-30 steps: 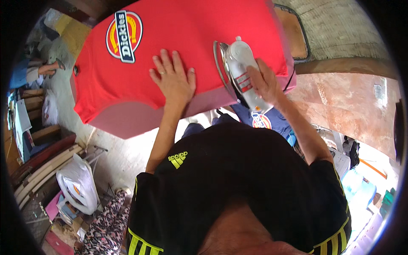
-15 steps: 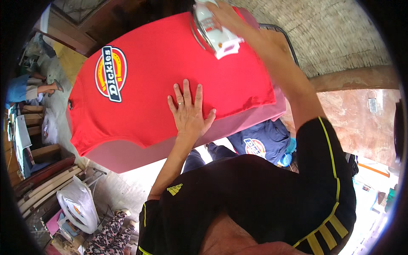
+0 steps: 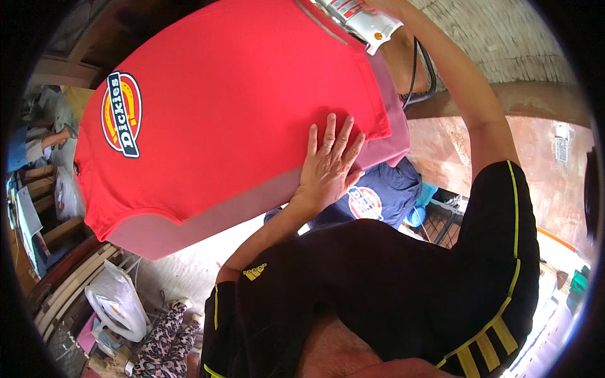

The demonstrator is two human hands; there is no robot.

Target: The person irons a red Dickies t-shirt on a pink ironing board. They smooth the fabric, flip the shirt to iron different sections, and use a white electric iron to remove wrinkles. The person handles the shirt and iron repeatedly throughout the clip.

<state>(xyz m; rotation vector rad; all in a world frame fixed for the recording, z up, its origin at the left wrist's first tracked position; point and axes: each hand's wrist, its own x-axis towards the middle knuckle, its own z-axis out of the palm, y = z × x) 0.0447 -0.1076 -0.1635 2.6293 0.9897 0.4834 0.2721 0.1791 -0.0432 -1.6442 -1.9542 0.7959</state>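
Note:
A red T-shirt (image 3: 252, 94) with a round printed emblem on its chest lies spread over a board with a dull pink cover (image 3: 151, 239). My left hand (image 3: 331, 154) rests flat near the shirt's hem, fingers spread and holding nothing. At the far right of the shirt my right hand (image 3: 386, 6) grips a white iron (image 3: 362, 24); the upper picture edge cuts off part of both. The iron's metal rim sits on or just above the red cloth; I cannot tell which.
A black cord (image 3: 412, 75) hangs beside the board's right end. Below the board's near edge lies a dark blue printed shirt (image 3: 394, 192). At lower left are a plastic-wrapped bundle (image 3: 116, 301) and a person's camouflage-patterned trousers (image 3: 165, 343). A woven wall (image 3: 498, 47) stands at the far right.
My left hand has slid right along the shirt toward its hem. My right hand has carried the iron farther away and to the right. The view has shifted somewhat.

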